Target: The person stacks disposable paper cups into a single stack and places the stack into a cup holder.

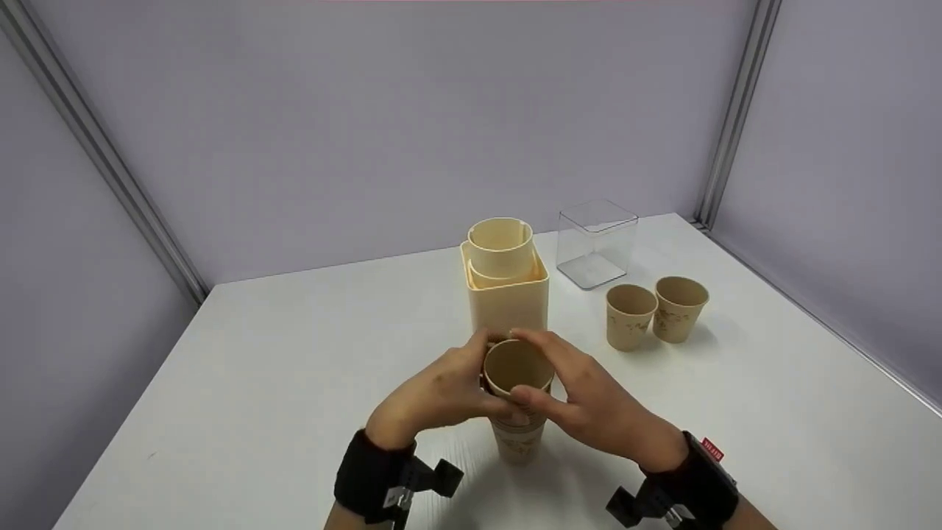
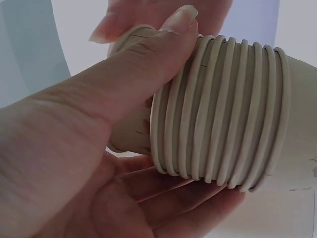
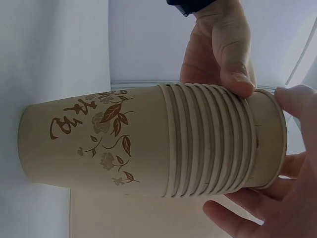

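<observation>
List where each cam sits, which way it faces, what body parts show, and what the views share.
Head: worn on the head, looking forward and down at the white table; both hands, left hand, right hand, and wrist straps show.
Left wrist: on the left wrist, looking along the palm at the stack of paper cups; thumb and fingers show.
Right wrist: on the right wrist, facing the stack side-on; both hands' fingers show.
Shared: all three see the stack gripped near its rims.

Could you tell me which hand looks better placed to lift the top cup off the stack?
Probably the right hand: its fingertips sit at the top rim of the stack of paper cups, while the left hand grips the rims lower down.
</observation>
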